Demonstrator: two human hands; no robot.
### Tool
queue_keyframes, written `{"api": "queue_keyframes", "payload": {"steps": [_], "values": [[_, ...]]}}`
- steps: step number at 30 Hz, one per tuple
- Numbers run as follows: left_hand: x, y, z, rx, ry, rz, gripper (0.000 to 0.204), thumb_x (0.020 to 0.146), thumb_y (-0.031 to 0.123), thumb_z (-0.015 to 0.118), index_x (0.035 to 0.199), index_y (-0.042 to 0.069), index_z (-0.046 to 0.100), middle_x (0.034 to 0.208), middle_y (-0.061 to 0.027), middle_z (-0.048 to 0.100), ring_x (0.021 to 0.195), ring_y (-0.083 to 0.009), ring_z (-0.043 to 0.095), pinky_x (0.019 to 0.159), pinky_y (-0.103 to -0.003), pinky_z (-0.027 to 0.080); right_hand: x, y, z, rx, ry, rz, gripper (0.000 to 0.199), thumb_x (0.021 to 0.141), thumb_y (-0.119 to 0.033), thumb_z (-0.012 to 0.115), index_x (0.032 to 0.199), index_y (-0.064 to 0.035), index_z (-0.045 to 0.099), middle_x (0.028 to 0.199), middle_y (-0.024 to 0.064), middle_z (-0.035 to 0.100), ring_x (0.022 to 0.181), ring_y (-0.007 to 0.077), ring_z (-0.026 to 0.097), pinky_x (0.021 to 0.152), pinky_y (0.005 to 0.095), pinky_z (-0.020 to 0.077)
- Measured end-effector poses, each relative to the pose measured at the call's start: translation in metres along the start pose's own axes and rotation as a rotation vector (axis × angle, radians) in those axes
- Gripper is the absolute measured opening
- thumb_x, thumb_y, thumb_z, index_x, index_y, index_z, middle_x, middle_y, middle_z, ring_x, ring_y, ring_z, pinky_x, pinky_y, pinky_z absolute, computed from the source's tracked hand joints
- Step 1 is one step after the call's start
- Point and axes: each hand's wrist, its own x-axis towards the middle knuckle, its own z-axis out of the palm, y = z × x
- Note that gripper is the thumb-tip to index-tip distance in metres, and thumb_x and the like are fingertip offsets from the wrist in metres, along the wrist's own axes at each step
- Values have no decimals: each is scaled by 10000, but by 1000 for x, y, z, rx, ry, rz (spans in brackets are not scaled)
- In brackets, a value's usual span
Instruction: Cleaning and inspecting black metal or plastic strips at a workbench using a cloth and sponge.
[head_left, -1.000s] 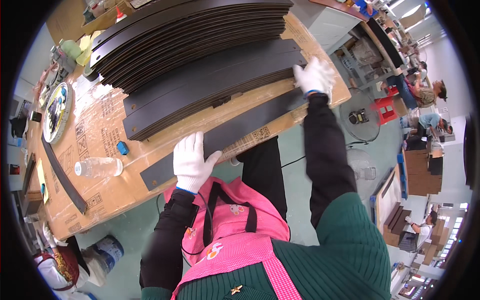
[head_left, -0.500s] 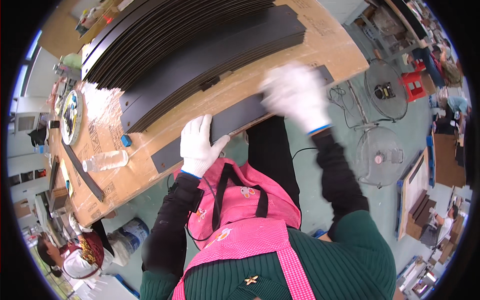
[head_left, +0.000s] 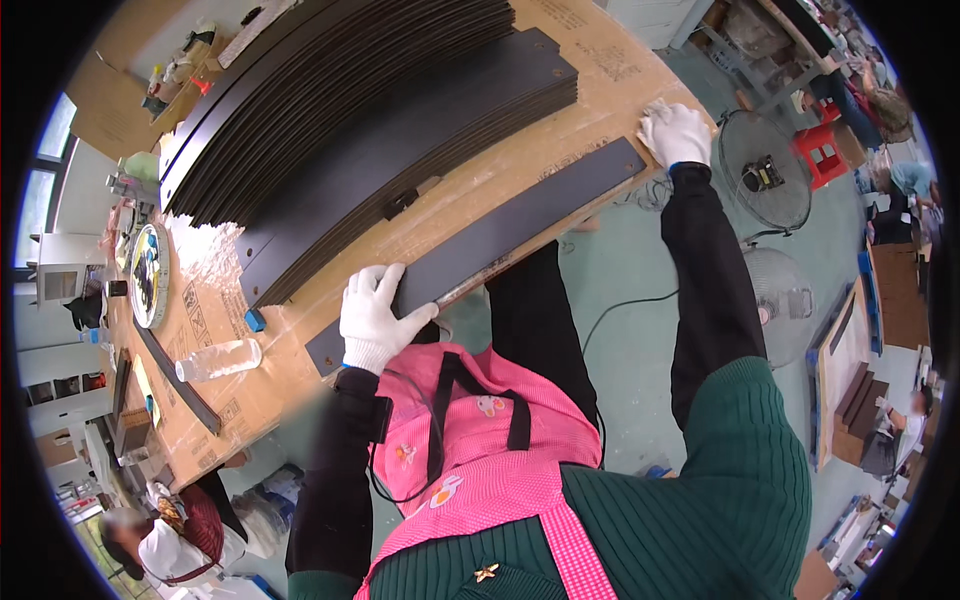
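A long, dark grey board (head_left: 520, 220) lies along the table's near edge, with a hole by its right end. My left hand (head_left: 375, 318), in a white knitted glove, spans the board near its left end, fingers over the top and thumb at the near edge. My right hand (head_left: 677, 135), gloved alike, is just past the board's right end at the table corner. Its fingers are curled, and whatever they may hold is hidden. Behind the board rises a stack of similar dark boards (head_left: 420, 130), with a small black piece (head_left: 400, 204) against its near side.
On the cardboard-covered table (head_left: 290, 400) are a clear bottle (head_left: 220, 360), a small blue block (head_left: 255, 320), a narrow dark strip (head_left: 175, 375) and a round tape roll (head_left: 150, 275). Fans (head_left: 765, 170) stand right of the table. A co-worker (head_left: 190, 540) is at the lower left.
My right hand has swept right along the board, from over its right part to beyond its end. My left hand stays on the board. The view has shifted slightly.
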Motion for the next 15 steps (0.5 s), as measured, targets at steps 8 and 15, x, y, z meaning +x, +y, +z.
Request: {"api": "queue_keyframes", "payload": {"steps": [8, 15], "values": [[-2, 3, -2, 0, -37, -27, 730, 699, 393, 933, 1304, 52, 708, 1217, -141, 663, 1168, -367, 619, 1028, -483, 514, -145, -182, -51, 673, 5, -477, 242, 833, -387, 690, 917, -213, 835, 1040, 148, 798, 1001, 355, 793, 840, 509, 641], [2, 5, 3, 7, -17, -4, 715, 706, 417, 931, 1286, 62, 711, 1200, -132, 658, 1147, -358, 618, 1017, -477, 511, -25, -25, 2, 9, -53, -68, 466, 962, -535, 691, 1247, -173, 761, 1238, 74, 765, 1160, 346, 738, 995, 501, 599]]}}
